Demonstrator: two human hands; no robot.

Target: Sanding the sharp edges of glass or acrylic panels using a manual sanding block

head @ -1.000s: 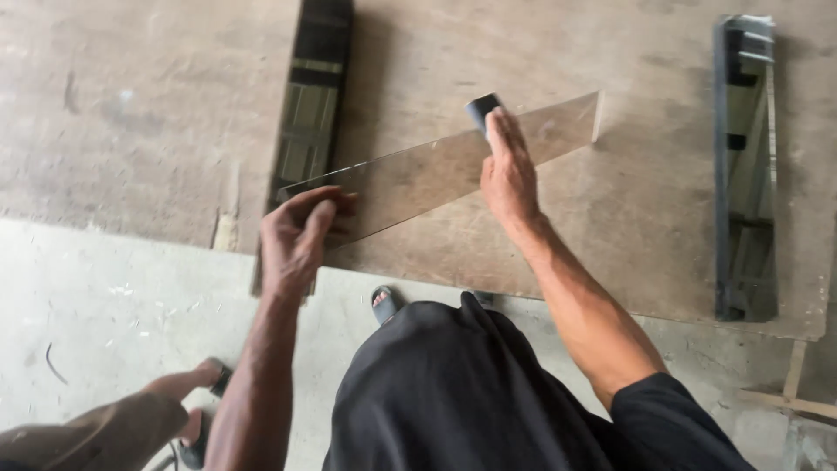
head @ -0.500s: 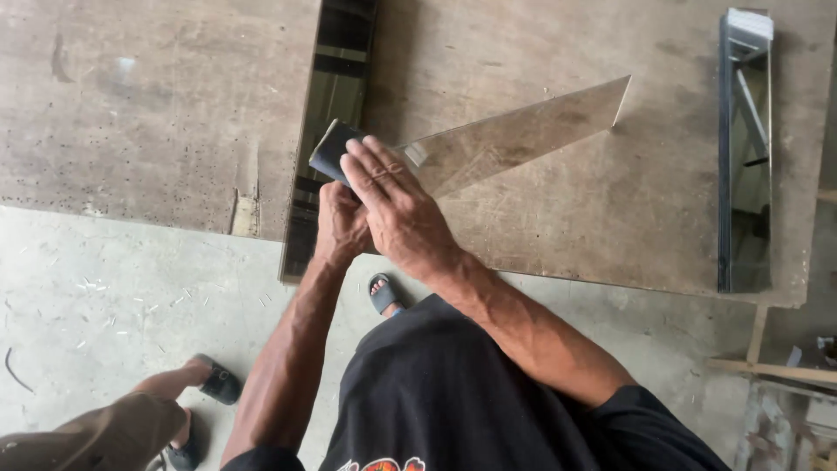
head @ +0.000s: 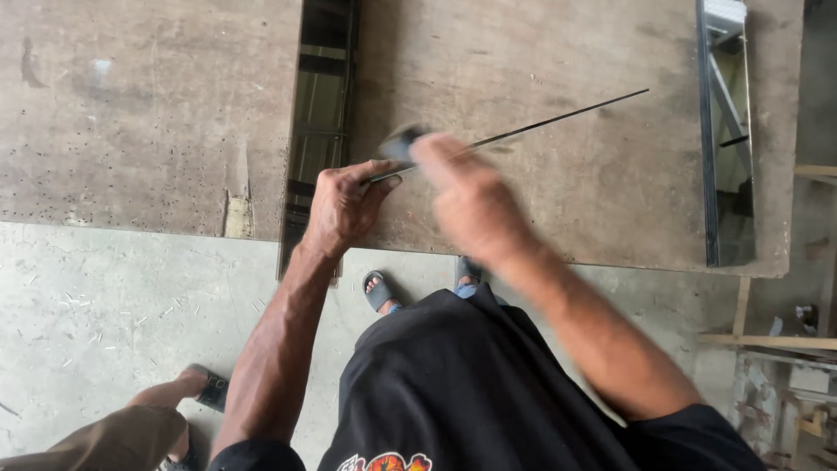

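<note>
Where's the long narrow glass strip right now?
In the head view, the long narrow glass strip stands on edge over the brown worktable, near centre, its near end pinched by the left hand, right hand alongside.

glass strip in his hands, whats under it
The glass strip stands on edge over the worn brown table, held by the left hand. The blurred right hand with a dark block covers its near part.

- Worktop (head: 157, 113): mottled grey-brown, speckled with dark spots.
- Glass strip (head: 558, 118): thin dark edge line.
- Block (head: 401, 144): dark grey, blurred.
- Floor (head: 105, 305): pale grey, flecked white.
- Shirt (head: 471, 392): black, red-orange print.
- Sandal (head: 377, 290): grey.
</note>
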